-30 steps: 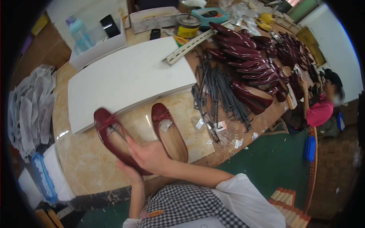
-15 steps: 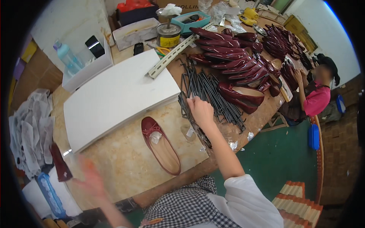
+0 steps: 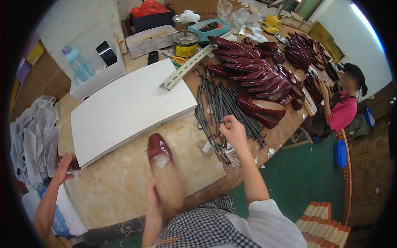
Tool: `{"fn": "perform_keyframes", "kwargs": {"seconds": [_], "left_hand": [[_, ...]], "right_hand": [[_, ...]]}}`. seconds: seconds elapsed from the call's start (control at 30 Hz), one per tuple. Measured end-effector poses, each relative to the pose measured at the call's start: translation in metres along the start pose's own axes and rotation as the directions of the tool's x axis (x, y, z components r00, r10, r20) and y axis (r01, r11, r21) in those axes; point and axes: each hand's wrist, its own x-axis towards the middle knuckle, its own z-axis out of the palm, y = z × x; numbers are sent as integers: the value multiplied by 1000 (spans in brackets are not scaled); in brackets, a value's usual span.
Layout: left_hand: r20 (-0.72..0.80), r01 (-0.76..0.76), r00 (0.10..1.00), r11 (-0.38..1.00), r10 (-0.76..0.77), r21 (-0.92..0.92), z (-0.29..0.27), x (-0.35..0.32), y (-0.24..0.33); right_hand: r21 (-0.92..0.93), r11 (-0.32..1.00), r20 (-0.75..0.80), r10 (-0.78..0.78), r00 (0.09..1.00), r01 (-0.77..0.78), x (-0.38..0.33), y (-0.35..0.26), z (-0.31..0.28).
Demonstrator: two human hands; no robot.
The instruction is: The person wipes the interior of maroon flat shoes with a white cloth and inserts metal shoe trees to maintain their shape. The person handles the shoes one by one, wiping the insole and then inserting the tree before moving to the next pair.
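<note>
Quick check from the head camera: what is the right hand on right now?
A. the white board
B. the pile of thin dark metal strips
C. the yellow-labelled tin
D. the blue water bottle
B: the right hand rests on the pile of thin dark metal strips, while the left hand lifts the dark red shoe.

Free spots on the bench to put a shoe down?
Bare marble at the near edge, between the white board and the burgundy shoe. The board's top is bare too. Crowded right: black strips, then the shoe pile.
</note>
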Motion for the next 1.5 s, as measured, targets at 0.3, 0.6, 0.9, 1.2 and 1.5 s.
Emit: {"fn": "perform_keyframes", "kwargs": {"seconds": [0.3,0.6,0.9,1.2,1.5], "left_hand": [[-265,-434,834,872,484,227,24,-19,47],[-121,-615,723,713,681,336,10,-34,39],[-287,-576,664,717,691,393,-36,-9,3],[-246,-463,712,704,657,539,-61,-6,50],[188,-227,34,-176,981,958,-39,-97,264]], "right_hand": [[368,923,626,-338,703,116,-111,-141,39],[364,876,527,-473,706,316,-121,-181,70],[306,742,222,-665,713,597,-139,-175,127],[436,811,710,-576,405,390,-97,-145,89],[-419,650,-68,-719,692,634,252,-10,-81]]}}
